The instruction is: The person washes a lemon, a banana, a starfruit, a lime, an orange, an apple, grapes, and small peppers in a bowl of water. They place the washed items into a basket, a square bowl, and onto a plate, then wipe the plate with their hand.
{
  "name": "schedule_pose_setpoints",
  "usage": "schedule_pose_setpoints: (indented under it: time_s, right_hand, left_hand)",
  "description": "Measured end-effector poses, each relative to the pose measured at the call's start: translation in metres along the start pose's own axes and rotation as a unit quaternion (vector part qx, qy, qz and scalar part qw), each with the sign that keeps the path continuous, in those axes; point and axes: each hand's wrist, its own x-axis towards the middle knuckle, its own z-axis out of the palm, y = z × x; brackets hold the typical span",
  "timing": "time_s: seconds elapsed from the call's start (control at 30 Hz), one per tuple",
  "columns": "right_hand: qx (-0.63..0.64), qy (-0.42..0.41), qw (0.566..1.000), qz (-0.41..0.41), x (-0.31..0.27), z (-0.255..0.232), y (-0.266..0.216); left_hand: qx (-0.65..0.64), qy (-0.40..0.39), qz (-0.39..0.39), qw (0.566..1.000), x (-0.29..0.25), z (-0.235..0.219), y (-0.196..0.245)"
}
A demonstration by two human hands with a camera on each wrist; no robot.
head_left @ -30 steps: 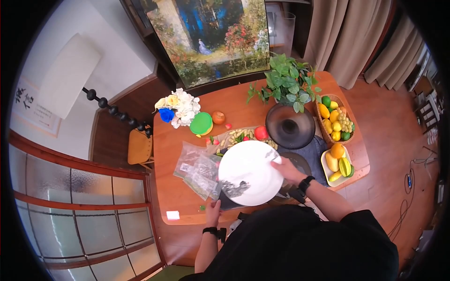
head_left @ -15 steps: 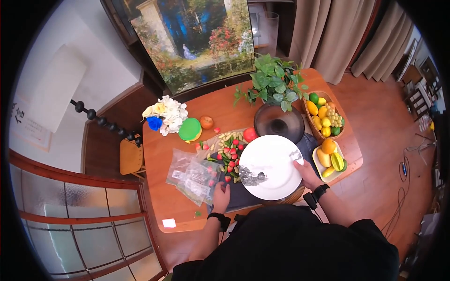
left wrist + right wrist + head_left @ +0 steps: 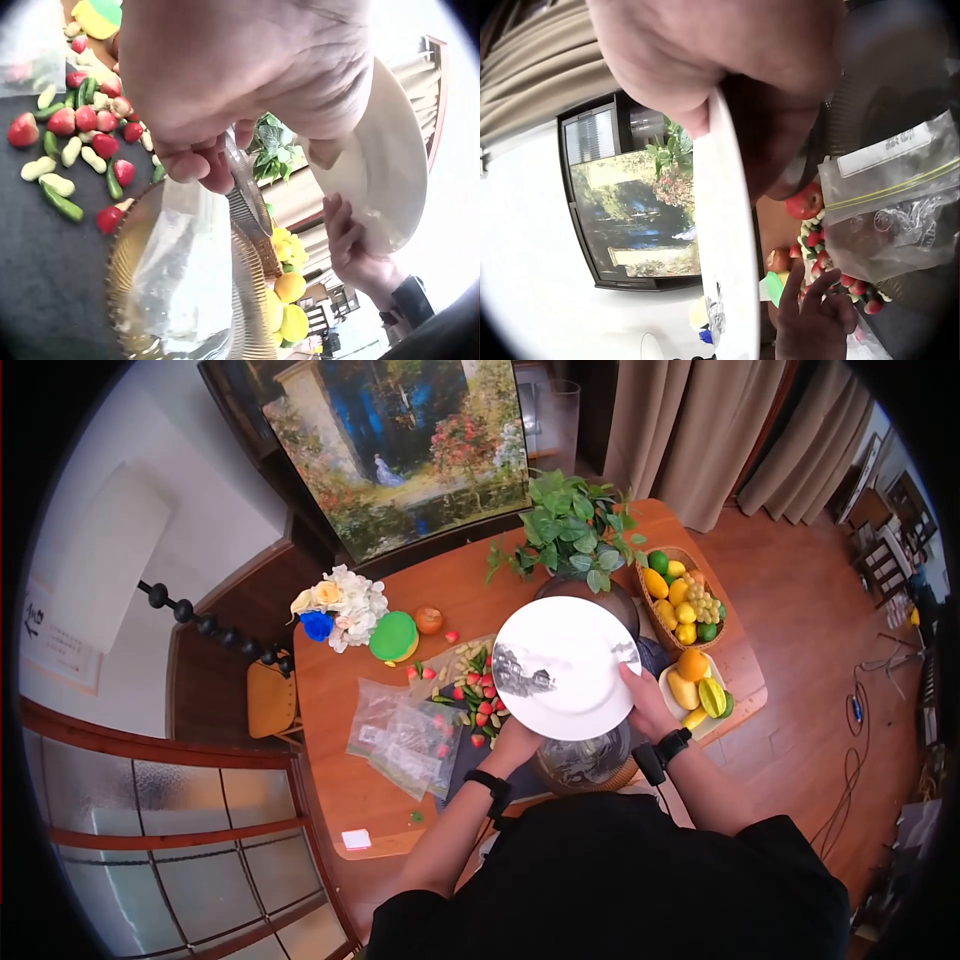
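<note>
A white plate [image 3: 575, 695] with a grey landscape print is tilted over the table; my right hand [image 3: 650, 705] grips its right rim, thumb on the printed face. My left hand [image 3: 515, 748] is at the lower left rim, partly behind the plate. In the right wrist view the left hand [image 3: 814, 322] has its fingers loosely extended; whether it touches the plate is unclear. A clear zip bag [image 3: 187, 277] shows just below the left fingers, over a ribbed amber glass bowl [image 3: 120, 270]; contact with the fingers cannot be told.
Red fruits [image 3: 484, 718], green peppers and peanuts lie on a dark cloth left of the bowl, beside plastic bags [image 3: 410, 745]. A fruit basket [image 3: 722, 630] and fruit tray [image 3: 708, 728] stand right. Behind are a plant [image 3: 575, 525], green-lidded tub [image 3: 393, 634] and flowers [image 3: 352, 603].
The right hand has moved the plate away from the body, uncovering the glass bowl. My left hand has moved right, from beside the bags to the plate's lower left rim.
</note>
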Motion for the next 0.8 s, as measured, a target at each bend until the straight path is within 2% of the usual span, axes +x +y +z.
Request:
schedule_pose_setpoints:
  time_s: [0.03, 0.07, 0.1, 0.13, 0.2, 0.23, 0.3, 0.43, 0.5, 0.53, 0.57, 0.6, 0.63, 0.77, 0.8]
  right_hand:
    - [0.001, 0.025, 1.000, 0.000, 0.000, 0.003, -0.001]
    - [0.001, 0.026, 1.000, 0.000, 0.001, 0.001, -0.001]
    - [0.003, 0.035, 0.999, -0.014, 0.002, -0.002, -0.001]
    - [0.006, 0.043, 0.999, -0.029, 0.004, -0.004, -0.001]
    - [0.006, 0.047, 0.998, -0.031, 0.005, -0.012, -0.002]
    - [0.006, 0.052, 0.998, -0.033, 0.005, -0.018, -0.002]
    - [-0.001, 0.055, 0.998, -0.040, 0.004, -0.029, 0.000]
    - [-0.003, 0.066, 0.997, -0.041, -0.008, -0.033, -0.004]
    - [0.000, 0.063, 0.997, -0.036, -0.012, -0.036, -0.003]
    - [0.002, 0.061, 0.998, -0.035, -0.013, -0.037, -0.004]
    - [0.006, 0.055, 0.998, -0.039, -0.015, -0.037, -0.004]
    - [0.005, 0.052, 0.998, -0.036, -0.015, -0.039, -0.004]
    - [0.002, 0.061, 0.997, -0.036, -0.015, -0.041, -0.004]
    - [0.002, 0.071, 0.997, -0.044, -0.012, -0.049, -0.001]
    - [0.003, 0.072, 0.996, -0.048, -0.012, -0.051, -0.001]
  left_hand:
    - [0.150, -0.040, -0.009, 0.988, 0.001, -0.001, 0.003]
    - [0.296, -0.078, -0.018, 0.952, 0.002, -0.002, 0.007]
    - [0.366, -0.039, 0.007, 0.930, 0.002, 0.002, 0.006]
    - [0.366, -0.039, 0.007, 0.930, 0.001, 0.005, 0.005]
    - [0.430, 0.014, -0.117, 0.895, 0.002, 0.009, 0.006]
    - [0.431, 0.014, -0.115, 0.895, 0.003, 0.011, 0.003]
    - [0.395, 0.037, -0.143, 0.907, 0.003, 0.011, -0.013]
    - [0.324, 0.053, -0.108, 0.938, 0.000, -0.007, -0.044]
    - [0.155, 0.121, -0.108, 0.974, -0.006, -0.022, -0.048]
    - [0.156, 0.125, -0.111, 0.974, -0.013, -0.030, -0.045]
    - [0.017, 0.163, -0.149, 0.975, -0.021, -0.038, -0.041]
    - [-0.123, 0.197, -0.183, 0.955, -0.030, -0.046, -0.036]
    - [-0.180, 0.211, -0.189, 0.942, -0.039, -0.058, -0.041]
    - [-0.257, 0.278, -0.189, 0.906, -0.095, -0.103, -0.061]
    - [-0.232, 0.342, -0.192, 0.890, -0.111, -0.111, -0.077]
